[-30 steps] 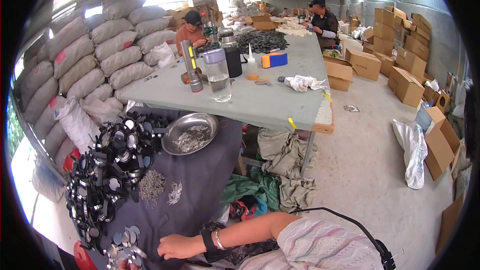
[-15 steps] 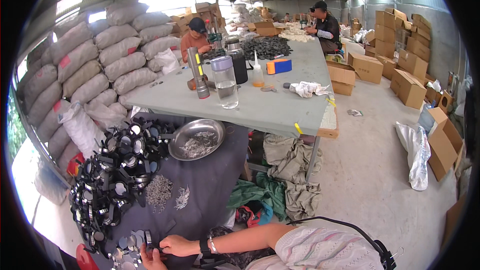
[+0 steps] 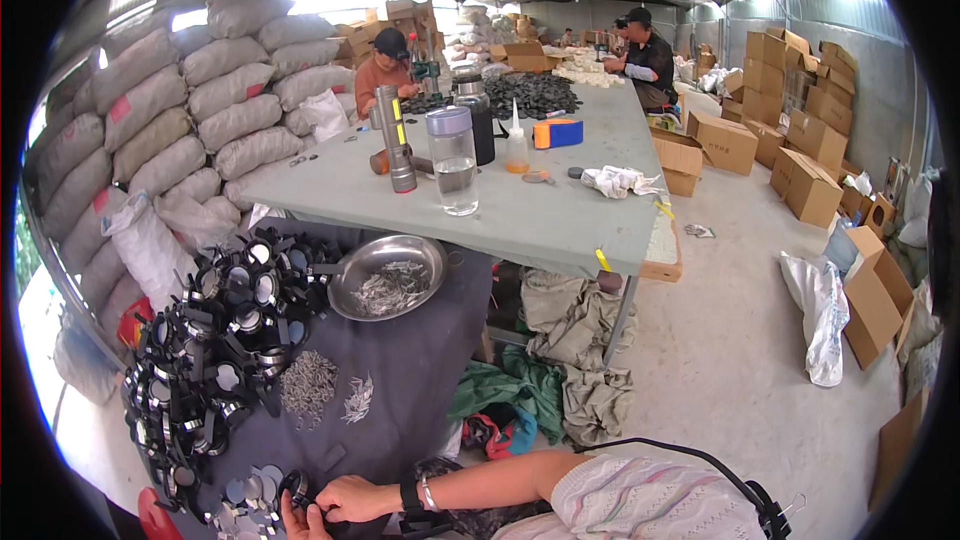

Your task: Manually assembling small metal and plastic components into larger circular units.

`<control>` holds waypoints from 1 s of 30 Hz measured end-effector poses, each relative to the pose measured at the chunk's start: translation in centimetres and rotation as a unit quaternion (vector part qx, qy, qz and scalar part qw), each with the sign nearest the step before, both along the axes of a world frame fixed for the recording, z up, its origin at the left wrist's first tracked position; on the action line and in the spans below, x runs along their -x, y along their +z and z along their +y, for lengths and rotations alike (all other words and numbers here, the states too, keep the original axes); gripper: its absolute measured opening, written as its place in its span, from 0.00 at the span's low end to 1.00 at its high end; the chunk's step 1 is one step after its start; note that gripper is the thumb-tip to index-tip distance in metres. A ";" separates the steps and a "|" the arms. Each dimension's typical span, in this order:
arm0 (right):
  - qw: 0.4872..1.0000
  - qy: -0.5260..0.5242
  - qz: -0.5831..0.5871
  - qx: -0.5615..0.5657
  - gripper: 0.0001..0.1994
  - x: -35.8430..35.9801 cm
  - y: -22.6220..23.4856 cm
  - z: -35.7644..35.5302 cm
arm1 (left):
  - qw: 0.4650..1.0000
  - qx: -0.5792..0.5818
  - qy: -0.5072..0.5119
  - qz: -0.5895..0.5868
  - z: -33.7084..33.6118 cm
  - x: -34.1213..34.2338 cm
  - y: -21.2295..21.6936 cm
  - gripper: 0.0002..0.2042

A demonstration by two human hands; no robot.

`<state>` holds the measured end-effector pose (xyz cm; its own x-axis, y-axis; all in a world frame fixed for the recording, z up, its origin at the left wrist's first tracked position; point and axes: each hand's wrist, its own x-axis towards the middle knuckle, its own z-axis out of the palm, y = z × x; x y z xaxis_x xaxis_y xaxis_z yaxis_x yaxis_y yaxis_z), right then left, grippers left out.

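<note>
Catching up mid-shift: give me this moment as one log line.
left hand: holds black part | right hand: beside it, grip unclear | near: discs | beyond: metal bits, black heap, steel bowl

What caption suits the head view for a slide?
Left hand holding a round black part, right hand close by, beside loose grey discs.

The dark cloth (image 3: 425,350) carries a heap of black parts (image 3: 205,365) at nine o'clock, a bowl (image 3: 372,258) at twelve, metal bits (image 3: 309,385) mid-cloth and discs (image 3: 253,487) at seven; the grey table (image 3: 560,215), a torch (image 3: 397,148) at nine, black pieces (image 3: 530,95) at one, a rag (image 3: 618,181) at three
</note>
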<state>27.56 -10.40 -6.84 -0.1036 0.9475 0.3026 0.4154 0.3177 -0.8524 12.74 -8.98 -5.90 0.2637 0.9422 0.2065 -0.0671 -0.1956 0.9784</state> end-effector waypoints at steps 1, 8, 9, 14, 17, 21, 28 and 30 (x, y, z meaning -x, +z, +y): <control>1.000 0.002 -0.004 0.004 0.09 0.0 0.0 -0.1 | 1.000 0.002 -0.001 0.000 -0.2 0.0 0.0 0.21; 0.998 0.052 -0.007 -0.028 0.08 0.9 -1.4 0.0 | 0.999 -0.001 0.043 -0.022 -0.8 0.6 -0.6 0.20; 0.998 0.062 -0.016 -0.016 0.08 1.0 -1.7 0.4 | 0.997 -0.002 0.060 -0.043 -1.1 0.7 -0.4 0.20; 0.997 0.028 -0.032 0.069 0.06 -2.5 0.4 -0.3 | 0.999 0.046 0.013 -0.020 -0.2 -1.6 0.5 0.22; 0.999 0.045 -0.021 0.011 0.07 -2.7 -0.7 1.0 | 0.998 0.014 0.041 -0.044 0.7 -1.3 -1.0 0.23; 0.993 0.086 0.033 0.079 0.04 -1.1 -0.5 1.5 | 0.997 0.005 0.063 -0.044 0.5 0.5 -1.3 0.23; 0.976 0.033 0.135 0.167 0.04 -2.6 2.8 2.1 | 0.996 -0.005 0.071 -0.048 0.3 -0.1 -1.5 0.23; 0.987 0.005 0.112 0.112 0.04 -4.0 2.4 2.0 | 0.997 0.030 0.044 -0.048 -0.1 -1.3 -0.3 0.22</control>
